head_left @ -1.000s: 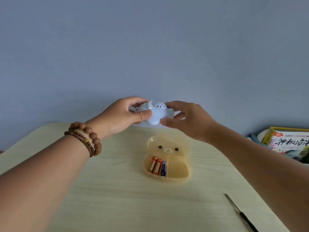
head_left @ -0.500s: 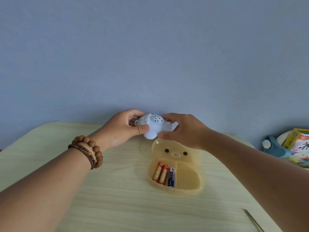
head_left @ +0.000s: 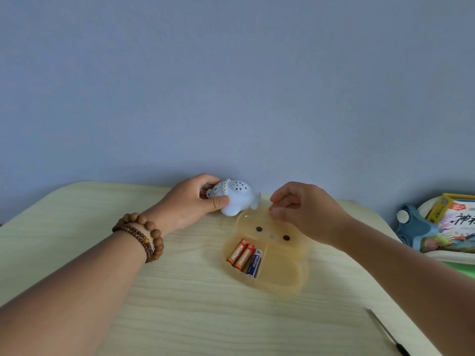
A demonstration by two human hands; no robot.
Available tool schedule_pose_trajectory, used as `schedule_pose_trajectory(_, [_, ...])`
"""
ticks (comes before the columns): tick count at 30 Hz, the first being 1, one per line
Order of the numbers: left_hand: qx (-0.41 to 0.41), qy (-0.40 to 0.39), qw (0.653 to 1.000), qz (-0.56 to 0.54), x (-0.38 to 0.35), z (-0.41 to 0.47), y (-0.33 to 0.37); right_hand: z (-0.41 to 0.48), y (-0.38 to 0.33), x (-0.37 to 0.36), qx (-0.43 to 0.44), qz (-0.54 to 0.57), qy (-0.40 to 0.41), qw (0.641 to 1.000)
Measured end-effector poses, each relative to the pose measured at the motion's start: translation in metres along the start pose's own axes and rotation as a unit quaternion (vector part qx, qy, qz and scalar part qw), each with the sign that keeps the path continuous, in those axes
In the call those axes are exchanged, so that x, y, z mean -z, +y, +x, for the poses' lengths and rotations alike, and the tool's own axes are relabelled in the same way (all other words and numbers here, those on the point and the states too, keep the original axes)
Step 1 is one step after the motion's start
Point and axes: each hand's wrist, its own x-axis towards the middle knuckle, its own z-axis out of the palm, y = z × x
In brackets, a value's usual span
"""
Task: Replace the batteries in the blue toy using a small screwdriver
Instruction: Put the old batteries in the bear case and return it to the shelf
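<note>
My left hand (head_left: 189, 205) grips the pale blue toy (head_left: 237, 200), which rests low on the wooden table (head_left: 180, 304) near the wall. My right hand (head_left: 302, 211) is off the toy, its fingertips pinched together just above the back rim of a translucent yellow bear-faced tray (head_left: 281, 269). Nothing shows between those fingertips. Three batteries (head_left: 244, 255), two orange and one blue-white, lie in the tray's left compartment. A thin screwdriver (head_left: 386, 332) with a black handle lies at the table's front right, partly cut off by the frame.
A colourful book (head_left: 460, 224) and a blue plastic object (head_left: 412, 228) sit beyond the table's right edge. A plain blue wall stands right behind the table. Beaded bracelets (head_left: 144, 236) circle my left wrist.
Both hands lowered the toy from mid-air to the table. My right hand let go of the toy and moved right, over the tray's back rim.
</note>
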Motion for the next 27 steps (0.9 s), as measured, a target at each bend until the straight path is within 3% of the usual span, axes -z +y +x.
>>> schedule_pose_trajectory(8, [0.015,-0.015,1.000,-0.022,0.002,-0.008,0.006,-0.024,0.000,-0.001,0.028,0.037,0.010,0.999])
schedule_pose_trajectory(10, [0.009,0.032,0.999,0.010,0.007,-0.020,0.016,-0.032,-0.003,-0.002,0.037,0.033,0.004,0.999])
schedule_pose_trajectory(12, [-0.047,0.060,0.996,0.050,0.016,-0.052,0.035,-0.040,-0.006,-0.004,0.045,0.033,-0.004,0.998])
schedule_pose_trajectory(15, [-0.124,-0.026,0.988,0.090,0.027,-0.124,0.063,-0.053,-0.012,-0.010,0.059,0.041,-0.008,0.997])
schedule_pose_trajectory(19, [-0.124,-0.125,0.972,0.156,0.016,-0.193,0.065,-0.072,-0.023,-0.016,0.083,0.053,-0.005,0.995])
schedule_pose_trajectory(27, [-0.154,-0.038,0.981,0.108,-0.013,-0.237,0.052,-0.117,-0.048,-0.019,0.090,0.113,0.011,0.989])
